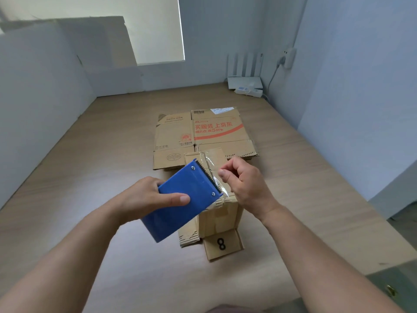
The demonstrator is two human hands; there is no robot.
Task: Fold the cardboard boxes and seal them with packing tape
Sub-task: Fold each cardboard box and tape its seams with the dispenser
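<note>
Pale wooden tabletop (90, 177) fills the head view, closed in by white walls (349, 86), with a drawn window blind (155, 30) at 11 o'clock. In the far corner at 1 o'clock stands a white router (244, 81) with upright antennas. A power strip (249, 91) lies just in front of it, and a cable runs up to a wall plug (288, 58).

At the middle of the tabletop, toward 12 o'clock, lies a stack of flattened cardboard boxes (203, 132). The top one bears red printing and a white label at its far edge. Just on the near side of the stack stands a small cardboard box (217, 219), its top flaps shut. One bottom flap (222, 243), marked with a black 8, lies flat on the tabletop toward 6 o'clock.

The left hand (144, 197) comes in from 7 o'clock and grips a blue tape dispenser (180, 199). Its thumb lies across the flat side and its fingers wrap round the far edge. The dispenser is tilted, and its toothed blade points toward 1 o'clock above the small box. A strip of clear tape (215, 177) runs along the blade. The right hand (246, 184), coming in from 5 o'clock, has its fingers curled and pinches the loose end of the tape just beside the blade. Both hands are held above the top of the small box
</note>
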